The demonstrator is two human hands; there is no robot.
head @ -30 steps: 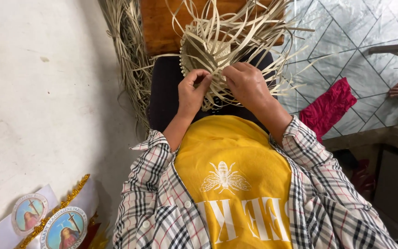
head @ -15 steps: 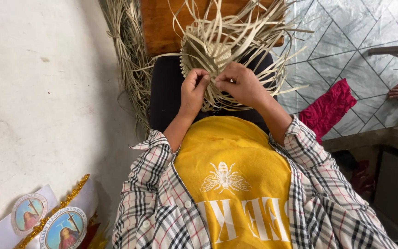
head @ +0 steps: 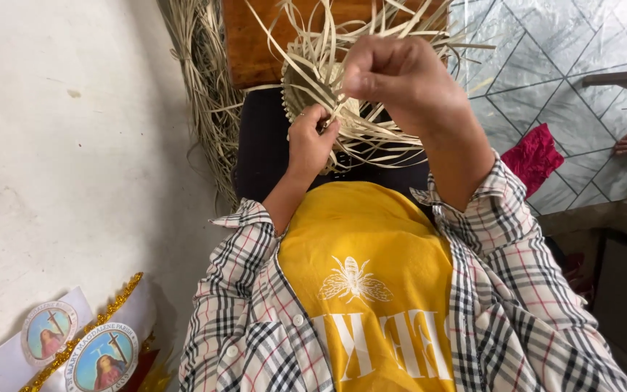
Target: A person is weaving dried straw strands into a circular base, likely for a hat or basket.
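The right hand (head: 400,80) has its fingers pinched on a thin pale straw strip (head: 342,109) that runs toward 7 o'clock into the round, half-woven straw basket (head: 328,87), which the left hand (head: 312,141) grips nearer its rim.

You are sitting in a home where craft work is done by hand, not in a factory or shop. The half-woven basket (head: 342,94) in your lap is the landmark. Left of the basket, a thick bundle of loose straw strips (head: 201,87) leans against a plain, scuffed white wall (head: 59,167). Right of it runs a silvery wall covering (head: 546,65) with a diamond pattern, with a red cloth (head: 538,156) lying at its foot. Behind the basket stands a brown wooden board (head: 255,40). Nearer to you than the basket, low on the left, sit round religious pictures (head: 103,357) trimmed with gold tinsel.
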